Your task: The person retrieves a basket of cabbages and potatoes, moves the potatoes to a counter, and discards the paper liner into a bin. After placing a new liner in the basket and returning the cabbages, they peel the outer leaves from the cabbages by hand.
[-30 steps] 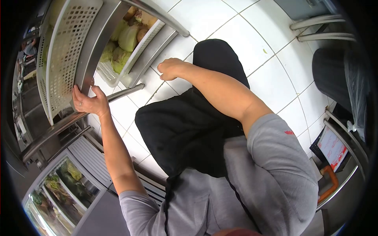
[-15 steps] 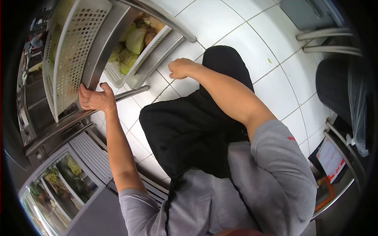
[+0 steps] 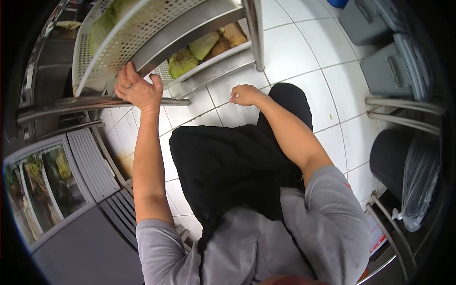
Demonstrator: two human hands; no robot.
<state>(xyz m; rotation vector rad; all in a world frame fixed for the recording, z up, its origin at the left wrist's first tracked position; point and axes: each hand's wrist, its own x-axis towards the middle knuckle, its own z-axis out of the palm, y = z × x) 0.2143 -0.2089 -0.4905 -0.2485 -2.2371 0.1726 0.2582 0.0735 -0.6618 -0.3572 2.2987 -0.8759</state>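
Note:
My left hand [image 3: 140, 90] rests at the edge of a steel shelf [image 3: 183, 35], with its thumb apart from the other fingers and a ring on one finger. Just above it stands a white perforated basket [image 3: 121, 47] with pale green leaves in it. On the lower level, a second white basket [image 3: 209, 58] holds green cabbage-like vegetables [image 3: 183, 63] and brownish pieces [image 3: 221, 47]. My right hand [image 3: 245, 95] hangs over the tiled floor beside my knee, its fingers curled in; whether they hold anything is hidden.
A glass-topped cooler [image 3: 47, 183] with vegetables inside stands at the lower left. Grey lidded bins [image 3: 387, 69] are at the upper right, above a black bin [image 3: 389, 154] with a clear plastic bag [image 3: 420, 185]. A steel shelf leg [image 3: 256, 33] stands upright ahead.
The view has turned, so the shelf and baskets sit further right and more of the grey bins shows. My left hand is still at the shelf edge; my right hand remains curled over the floor.

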